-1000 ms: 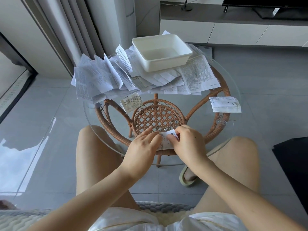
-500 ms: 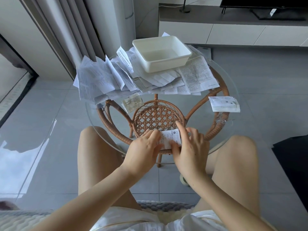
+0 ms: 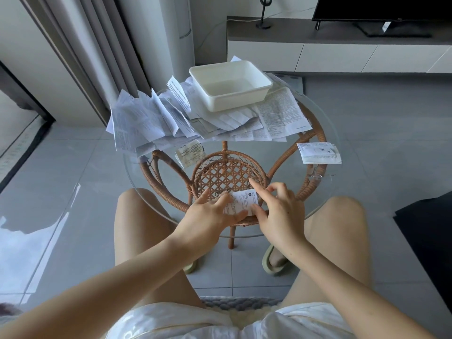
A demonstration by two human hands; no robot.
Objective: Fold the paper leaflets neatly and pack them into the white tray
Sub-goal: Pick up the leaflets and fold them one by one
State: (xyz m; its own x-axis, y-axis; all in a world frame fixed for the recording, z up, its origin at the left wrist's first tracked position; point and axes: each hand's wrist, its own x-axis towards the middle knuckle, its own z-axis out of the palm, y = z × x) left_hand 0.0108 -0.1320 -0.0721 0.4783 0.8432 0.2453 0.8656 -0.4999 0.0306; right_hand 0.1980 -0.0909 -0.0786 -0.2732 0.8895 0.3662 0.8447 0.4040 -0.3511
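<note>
Right now I am watching both hands working at the near edge of the round glass surface [image 3: 283, 157], which is sitting on a rattan frame [image 3: 227, 172]. A small folded leaflet [image 3: 243, 201] is lying flat on the glass between them, above the near rim of the frame's woven basket.

The left hand [image 3: 208, 218] is resting on the leaflet's left edge, with its fingers [image 3: 223, 199] stretching out nearly straight and the thumb lying along the near edge. Its grip is staying wide, pressing rather than clasping. The right hand [image 3: 278, 216] is touching the leaflet's right side. Its index finger is reaching straight toward the far left along that edge, its thumb is touching the near right corner, and its other fingers are curling loosely over nothing. I am reading this grip as wide too.

On the far side, the white tray [image 3: 230, 89] is sitting on top of a pile of loose leaflets [image 3: 151, 121], which is spreading across the far half of the surface and hanging over its left rim. A yellowish folded leaflet [image 3: 189, 154] is lying just beside the pile's near edge. Another folded sheet [image 3: 319, 152] is lying alone at the right rim, well apart from the hands. The person's bare knees are flanking the surface on either side.
</note>
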